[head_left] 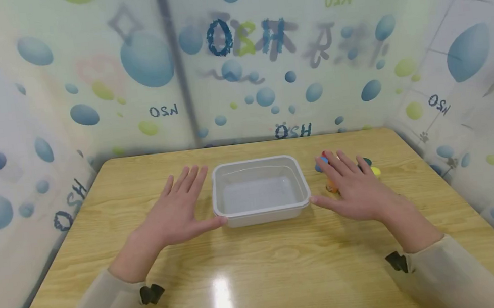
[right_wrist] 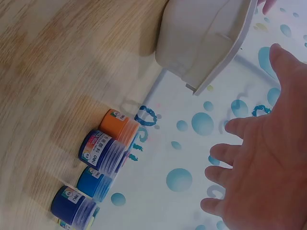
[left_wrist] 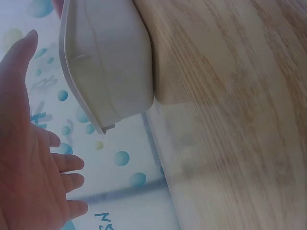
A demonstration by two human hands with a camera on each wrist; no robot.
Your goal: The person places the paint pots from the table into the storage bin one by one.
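A white rectangular plastic tub (head_left: pixel 263 216) stands upright on the wooden table, and its inside looks bare. My left hand (head_left: pixel 178 213) is spread flat at its left, thumb tip right at the front left corner of the rim. On the other side my right hand (head_left: pixel 355 190) is spread too, its thumb close to the front right corner. Neither hand grips anything. Beneath and behind the right hand, partly hidden by it in the head view, several small paint jars stand, among them an orange jar (right_wrist: pixel 115 125) and a dark blue jar (right_wrist: pixel 96 149).
The wooden table (head_left: pixel 270 273) reaches back to a patterned cloth wall (head_left: pixel 241 104), with similar cloth on both sides. A yellow lid (head_left: pixel 376 172) shows at the right of the jar group. A bright reflection lies on the front of the tabletop.
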